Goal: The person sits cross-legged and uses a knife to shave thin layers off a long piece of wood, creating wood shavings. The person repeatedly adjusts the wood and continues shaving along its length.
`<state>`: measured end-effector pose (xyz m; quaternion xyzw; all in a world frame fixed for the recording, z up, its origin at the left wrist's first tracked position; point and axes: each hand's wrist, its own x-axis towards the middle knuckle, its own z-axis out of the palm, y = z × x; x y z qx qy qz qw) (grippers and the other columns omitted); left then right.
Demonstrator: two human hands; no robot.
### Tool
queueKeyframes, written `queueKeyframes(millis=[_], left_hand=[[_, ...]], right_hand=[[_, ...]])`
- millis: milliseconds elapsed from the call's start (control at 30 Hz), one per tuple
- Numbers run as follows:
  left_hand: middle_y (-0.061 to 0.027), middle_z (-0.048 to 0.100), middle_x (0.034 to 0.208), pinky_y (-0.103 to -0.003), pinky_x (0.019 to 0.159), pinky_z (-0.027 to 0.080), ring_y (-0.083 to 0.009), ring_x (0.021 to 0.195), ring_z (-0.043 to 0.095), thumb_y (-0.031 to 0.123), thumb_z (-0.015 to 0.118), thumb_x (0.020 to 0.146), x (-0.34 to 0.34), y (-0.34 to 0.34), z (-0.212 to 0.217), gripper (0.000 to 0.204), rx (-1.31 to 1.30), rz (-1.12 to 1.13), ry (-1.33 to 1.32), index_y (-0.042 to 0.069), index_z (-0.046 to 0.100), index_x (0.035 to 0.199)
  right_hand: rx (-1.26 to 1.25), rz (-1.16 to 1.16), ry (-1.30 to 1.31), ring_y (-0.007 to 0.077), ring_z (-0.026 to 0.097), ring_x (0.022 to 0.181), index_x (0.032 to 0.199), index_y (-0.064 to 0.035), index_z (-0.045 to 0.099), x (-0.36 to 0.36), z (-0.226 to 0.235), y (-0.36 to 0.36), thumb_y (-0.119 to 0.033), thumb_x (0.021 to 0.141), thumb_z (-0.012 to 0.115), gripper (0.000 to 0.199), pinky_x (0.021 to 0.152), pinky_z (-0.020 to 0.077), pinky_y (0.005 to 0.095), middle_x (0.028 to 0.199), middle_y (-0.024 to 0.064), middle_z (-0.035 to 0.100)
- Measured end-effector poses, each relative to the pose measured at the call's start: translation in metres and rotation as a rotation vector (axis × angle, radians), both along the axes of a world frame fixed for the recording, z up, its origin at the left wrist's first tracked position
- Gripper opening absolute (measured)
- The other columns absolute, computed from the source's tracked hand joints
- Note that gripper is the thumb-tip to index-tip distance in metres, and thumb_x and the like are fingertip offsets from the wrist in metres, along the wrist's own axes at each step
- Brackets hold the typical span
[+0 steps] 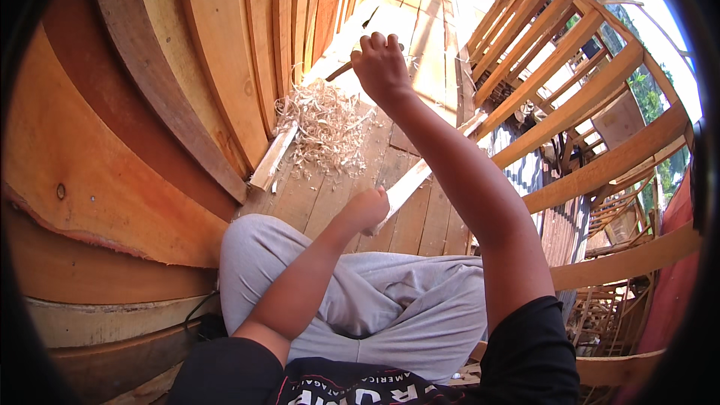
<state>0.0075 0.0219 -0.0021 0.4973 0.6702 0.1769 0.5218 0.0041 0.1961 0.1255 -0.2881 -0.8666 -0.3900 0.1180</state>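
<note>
Left hand [364, 211] hazard: the dark tool [340, 71] could cut it if the pale wood strip [409, 181] rolls under a weak grip.
Left hand pose: closed on the strip's near end; strip runs from there toward 1 o'clock.
Right hand [381, 69] pose: at 12 o'clock, arm outstretched, curled around the tool; hands well apart.
Shavings [322, 129]: heaped at 11 o'clock from the left hand.

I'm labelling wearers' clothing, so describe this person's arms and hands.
The left hand and right hand are bare: no gloves, and no watch or bracelet shows at either wrist. The left sleeve and right sleeve are short, loose and black, with no markings visible on them.
</note>
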Motion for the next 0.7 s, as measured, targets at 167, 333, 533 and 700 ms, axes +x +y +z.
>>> queueKeyframes(millis=[167, 333, 533, 700], left_hand=[[-0.0328, 0.065, 0.096, -0.045, 0.077, 0.056, -0.0405, 0.081, 0.069, 0.033, 0.024, 0.102, 0.001, 0.001, -0.001, 0.058, -0.033, 0.032, -0.032, -0.01, 0.063, 0.103], [-0.0324, 0.064, 0.101, -0.046, 0.074, 0.057, -0.0412, 0.081, 0.069, 0.033, 0.027, 0.101, -0.009, -0.002, 0.001, 0.057, -0.064, 0.11, -0.159, -0.012, 0.062, 0.105], [-0.0131, 0.06, 0.078, -0.036, 0.046, 0.05, -0.0206, 0.055, 0.06, 0.039, 0.025, 0.102, -0.011, 0.008, 0.002, 0.051, -0.171, 0.131, -0.301, -0.002, 0.055, 0.111], [-0.0122, 0.058, 0.078, -0.035, 0.045, 0.049, -0.0197, 0.054, 0.058, 0.039, 0.024, 0.103, -0.008, 0.006, 0.012, 0.05, -0.209, 0.129, -0.287, -0.001, 0.052, 0.114]], right_hand=[[-0.488, -0.099, 0.432, 0.0328, 0.061, 0.09, 0.087, -0.0013, 0.066, 0.052, -0.017, -0.006, -0.018, 0.09, 0.061, 0.018, 0.078, 0.0457, 0.0448, 0.091, 0.0145, 0.064], [-1.089, -0.365, 0.476, 0.0363, 0.063, 0.098, 0.101, 0.0027, 0.064, 0.149, -0.047, -0.032, -0.015, 0.089, 0.061, 0.022, 0.081, 0.0491, 0.0442, 0.1, 0.0238, 0.066], [-0.852, -0.576, 1.106, 0.0179, 0.061, 0.067, 0.097, 0.0013, 0.066, 0.301, -0.165, -0.041, -0.02, 0.092, 0.062, 0.022, 0.062, 0.0477, 0.0354, 0.072, 0.0105, 0.063], [-1.253, -0.915, 1.315, 0.0194, 0.063, 0.059, 0.088, 0.0045, 0.067, 0.347, -0.234, -0.044, -0.016, 0.083, 0.07, 0.021, 0.055, 0.0512, 0.0316, 0.073, 0.0111, 0.065]])
